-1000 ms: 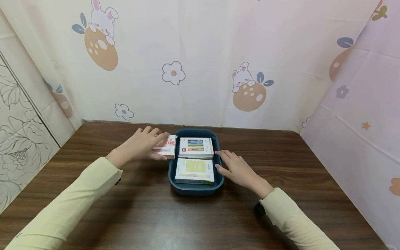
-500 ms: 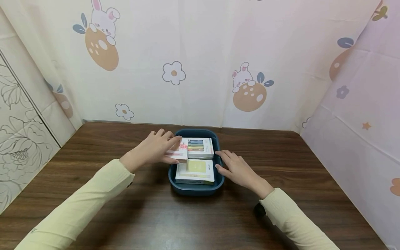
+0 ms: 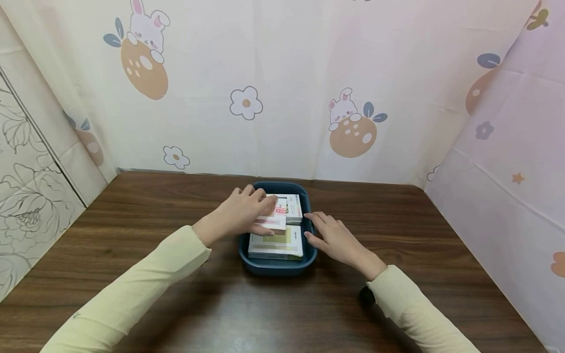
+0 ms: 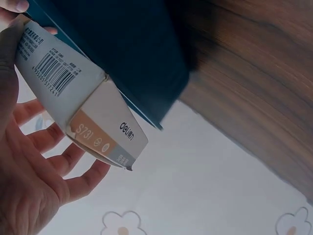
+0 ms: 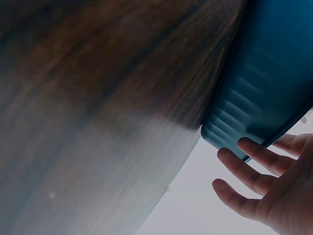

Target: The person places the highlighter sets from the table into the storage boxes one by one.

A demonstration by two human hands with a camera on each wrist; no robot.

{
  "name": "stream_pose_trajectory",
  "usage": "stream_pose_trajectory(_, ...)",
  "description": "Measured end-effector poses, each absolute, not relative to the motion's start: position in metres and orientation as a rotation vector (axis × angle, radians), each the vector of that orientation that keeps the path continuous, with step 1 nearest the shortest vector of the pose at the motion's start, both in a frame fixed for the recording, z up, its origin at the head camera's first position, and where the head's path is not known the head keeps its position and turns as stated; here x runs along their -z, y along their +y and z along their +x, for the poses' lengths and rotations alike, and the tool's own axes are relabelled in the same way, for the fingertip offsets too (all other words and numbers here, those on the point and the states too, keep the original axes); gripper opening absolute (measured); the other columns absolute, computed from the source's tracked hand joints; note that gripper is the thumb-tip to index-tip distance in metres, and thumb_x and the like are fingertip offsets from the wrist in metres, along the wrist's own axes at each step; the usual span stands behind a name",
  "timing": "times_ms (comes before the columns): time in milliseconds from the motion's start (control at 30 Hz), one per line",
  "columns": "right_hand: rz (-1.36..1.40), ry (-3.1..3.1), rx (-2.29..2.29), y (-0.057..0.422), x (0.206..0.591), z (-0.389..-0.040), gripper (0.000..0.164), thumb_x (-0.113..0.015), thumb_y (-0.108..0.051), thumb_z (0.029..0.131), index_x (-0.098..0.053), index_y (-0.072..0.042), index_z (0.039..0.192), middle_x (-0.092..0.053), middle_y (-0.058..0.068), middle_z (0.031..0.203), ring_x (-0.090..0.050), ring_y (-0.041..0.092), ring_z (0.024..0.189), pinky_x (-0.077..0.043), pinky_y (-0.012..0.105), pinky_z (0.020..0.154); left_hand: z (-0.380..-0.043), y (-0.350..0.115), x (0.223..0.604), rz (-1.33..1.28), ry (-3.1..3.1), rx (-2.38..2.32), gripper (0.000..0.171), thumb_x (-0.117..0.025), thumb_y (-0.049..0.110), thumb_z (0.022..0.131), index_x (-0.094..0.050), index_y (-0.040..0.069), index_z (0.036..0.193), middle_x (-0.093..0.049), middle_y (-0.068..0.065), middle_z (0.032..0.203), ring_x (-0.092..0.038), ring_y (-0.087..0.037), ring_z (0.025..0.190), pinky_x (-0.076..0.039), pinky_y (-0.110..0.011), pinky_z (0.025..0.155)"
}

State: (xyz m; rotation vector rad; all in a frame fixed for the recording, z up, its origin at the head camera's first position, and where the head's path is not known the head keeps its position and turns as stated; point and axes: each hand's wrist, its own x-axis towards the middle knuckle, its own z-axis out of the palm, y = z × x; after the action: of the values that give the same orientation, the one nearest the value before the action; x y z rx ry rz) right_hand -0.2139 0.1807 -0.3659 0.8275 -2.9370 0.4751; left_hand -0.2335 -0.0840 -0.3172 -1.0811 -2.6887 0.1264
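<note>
My left hand (image 3: 238, 214) grips a small white box (image 3: 275, 223) with red and pink print, held over a dark blue plastic bin (image 3: 278, 269). In the left wrist view the box (image 4: 61, 81) shows a barcode and an end panel marked deli and S731, with thumb and fingers on either side. Inside the bin lie a white box with coloured strips (image 3: 295, 208), partly hidden by the held one, and a white box with a yellow-green panel (image 3: 275, 249) nearer me. At the bin's right rim rests my right hand (image 3: 334, 239), fingers loosely extended, as the right wrist view also shows.
The bin stands on a dark brown wooden table (image 3: 229, 314), towards its far edge. Behind the table hangs a pale curtain (image 3: 287, 132) printed with rabbits and flowers. A black wrist device (image 3: 366, 296) shows under the right sleeve.
My left hand has carried the white box rightward from the bin's left rim to above the boxes inside, covering part of them. The right hand has stayed at the rim.
</note>
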Motion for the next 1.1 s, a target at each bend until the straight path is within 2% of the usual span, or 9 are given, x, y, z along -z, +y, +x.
stream_pose_trajectory(233,0.841,-2.929,-0.479,0.181,0.366,-0.215,0.051,-0.045,-0.039,0.093,-0.040,-0.012,0.136,-0.047,0.009,0.133,-0.047,0.026,0.119,-0.038,0.053,0.095,-0.232,-0.068,0.318,-1.133,-2.623,-0.098,0.076,-0.053,0.070,0.074,-0.045,0.019,0.130,-0.058,-0.009,0.114,-0.052,-0.026,0.096,-0.047,-0.040,0.074)
stream_pose_trajectory(467,0.864,-2.900,-0.482,0.182,0.366,-0.214,0.051,-0.046,-0.039,0.093,-0.041,-0.011,0.136,-0.047,0.010,0.132,-0.048,0.026,0.118,-0.038,0.053,0.094,-0.231,-0.057,0.322,-1.157,-2.592,-0.113,0.076,-0.048,0.072,0.075,-0.045,0.019,0.130,-0.058,-0.009,0.116,-0.053,-0.025,0.094,-0.048,-0.039,0.076)
stream_pose_trajectory(867,0.852,-2.911,-0.487,0.182,0.366,-0.213,0.051,-0.046,-0.038,0.094,-0.040,-0.011,0.136,-0.047,0.010,0.132,-0.048,0.027,0.118,-0.039,0.053,0.094,-0.227,-0.052,0.337,-1.168,-2.665,-0.080,0.074,-0.050,0.070,0.076,-0.046,0.019,0.130,-0.058,-0.008,0.115,-0.053,-0.027,0.099,-0.048,-0.045,0.081)
stream_pose_trajectory(1100,0.857,-2.898,-0.475,0.181,0.365,-0.212,0.051,-0.047,-0.038,0.093,-0.041,-0.010,0.136,-0.048,0.010,0.131,-0.049,0.026,0.116,-0.040,0.052,0.092,-0.226,-0.050,0.346,-1.166,-2.676,-0.107,0.075,-0.049,0.072,0.075,-0.045,0.020,0.129,-0.057,-0.008,0.117,-0.052,-0.026,0.096,-0.049,-0.047,0.081)
